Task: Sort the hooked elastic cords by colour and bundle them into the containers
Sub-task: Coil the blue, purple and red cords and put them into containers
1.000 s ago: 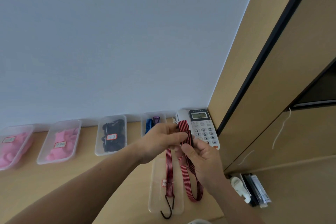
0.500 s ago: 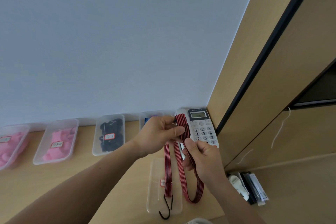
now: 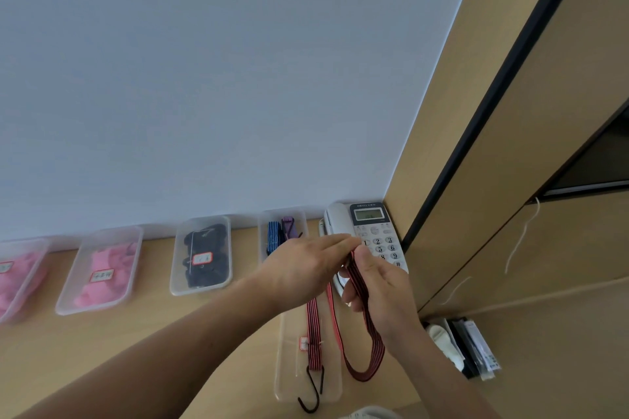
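Note:
A red-and-black striped elastic cord (image 3: 369, 347) is folded between my hands above the desk. My right hand (image 3: 377, 286) grips its upper part, and a loop hangs down below that hand. My left hand (image 3: 303, 269) has its fingers stretched toward the right hand and covers the cord's top; one strand drops from under it to a black hook (image 3: 313, 395). The hook hangs over a clear container (image 3: 289, 367) with a red-edged label. Further back a clear container (image 3: 263, 231) holds blue and purple cords, and another container (image 3: 177, 282) holds black cords.
Two clear containers (image 3: 68, 303) with pink contents stand at the left along the wall. A white desk phone (image 3: 374, 231) sits in the corner behind my hands. A wooden cabinet side rises on the right, with small packets (image 3: 473, 350) on a lower ledge.
Both hands have dropped a little, away from the wall. My left hand's fingers have straightened out over the cord. The blue and purple cords behind show again.

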Motion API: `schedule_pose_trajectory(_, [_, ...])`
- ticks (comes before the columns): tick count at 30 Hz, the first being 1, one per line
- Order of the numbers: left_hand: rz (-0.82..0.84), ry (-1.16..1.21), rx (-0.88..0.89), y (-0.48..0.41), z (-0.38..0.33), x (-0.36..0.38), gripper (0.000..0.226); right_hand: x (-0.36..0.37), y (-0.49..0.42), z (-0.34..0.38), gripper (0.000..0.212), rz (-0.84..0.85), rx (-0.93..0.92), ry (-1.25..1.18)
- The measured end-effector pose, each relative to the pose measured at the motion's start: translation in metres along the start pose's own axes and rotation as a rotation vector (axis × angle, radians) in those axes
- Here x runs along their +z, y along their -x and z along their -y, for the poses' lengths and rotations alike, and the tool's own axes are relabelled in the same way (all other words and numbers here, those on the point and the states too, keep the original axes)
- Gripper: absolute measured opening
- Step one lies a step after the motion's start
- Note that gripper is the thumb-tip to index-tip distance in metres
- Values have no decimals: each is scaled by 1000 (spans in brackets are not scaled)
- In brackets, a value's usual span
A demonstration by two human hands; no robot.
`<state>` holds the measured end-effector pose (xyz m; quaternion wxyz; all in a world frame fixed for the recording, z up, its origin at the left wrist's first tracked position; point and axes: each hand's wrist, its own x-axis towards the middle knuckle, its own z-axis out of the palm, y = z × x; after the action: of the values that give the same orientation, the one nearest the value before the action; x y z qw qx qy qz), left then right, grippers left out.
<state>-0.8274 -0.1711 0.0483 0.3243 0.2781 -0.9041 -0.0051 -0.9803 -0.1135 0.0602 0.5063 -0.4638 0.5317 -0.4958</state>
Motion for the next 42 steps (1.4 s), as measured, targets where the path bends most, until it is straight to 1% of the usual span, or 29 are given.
schedule_pose_trajectory(2, [44, 11, -11, 4, 3, 5, 59, 1, 0, 0, 64, -2, -14, 19])
schedule_pose_trajectory(3, [53, 29, -23, 5, 6, 6, 61, 1, 1, 0, 62, 0, -29, 28])
schedule_pose_trajectory(5, [67, 47, -17, 7, 12, 6, 58, 1, 1, 0, 57, 12, -58, 40])
schedule_pose_trajectory(7, [72, 90, -16, 10, 15, 4, 47, 1, 2, 0, 53, 25, -69, 43])
schedule_pose_trajectory(8, [77, 163, -69, 10, 14, 2, 44, 1, 2, -1, 52, 26, -69, 41])
schedule_pose_trajectory(9, [80, 268, -172, 10, 10, 0, 45, 0, 2, -1, 52, 24, -69, 35])
schedule_pose_trajectory(12, [65, 683, -628, 5, 0, -4, 55, -1, 1, -1, 48, 14, -68, 9])
schedule_pose_trajectory(13, [34, 861, -770, 1, -3, -7, 53, -1, 0, -2, 44, 15, -69, 3])
schedule_pose_trajectory(14, [2, 1028, -880, -4, -6, -10, 46, 1, 0, -2, 40, 18, -72, 2])
schedule_pose_trajectory(15, [0, 1155, -950, -9, -9, -14, 36, 2, 1, -2, 37, 21, -80, 8])
schedule_pose_trajectory(16, [34, 1209, -981, -12, -10, -17, 30, 3, 1, -3, 36, 26, -88, 19])
schedule_pose_trajectory(18, [99, 1238, -1002, -16, -10, -19, 27, 4, 2, -5, 36, 33, -104, 46])
schedule_pose_trajectory(21, [99, 1289, -1010, -16, -7, -19, 27, 2, 1, -5, 37, 19, -106, 60])
schedule_pose_trajectory(24, [108, 1267, -981, -17, -6, -21, 22, 0, 0, -8, 36, -7, -98, 81])
schedule_pose_trajectory(30, [85, 1142, -918, -20, -7, -24, 17, 0, -1, -10, 45, -41, -34, 95])
schedule_pose_trajectory(34, [32, 983, -789, -21, -11, -22, 20, -3, -3, -9, 43, -52, 47, 60])
schedule_pose_trajectory(36, [-2, 847, -709, -19, -12, -23, 23, -3, -3, -9, 43, -36, 80, 60])
schedule_pose_trajectory(37, [-22, 731, -651, -17, -10, -23, 22, -3, -3, -8, 45, -31, 91, 58])
schedule_pose_trajectory(40, [-50, 321, -390, -10, -3, -19, 22, 1, -1, -2, 53, -35, 111, 8])
schedule_pose_trajectory(42, [-92, 134, -217, -5, 1, -13, 24, 3, 0, 4, 58, -30, 109, -48])
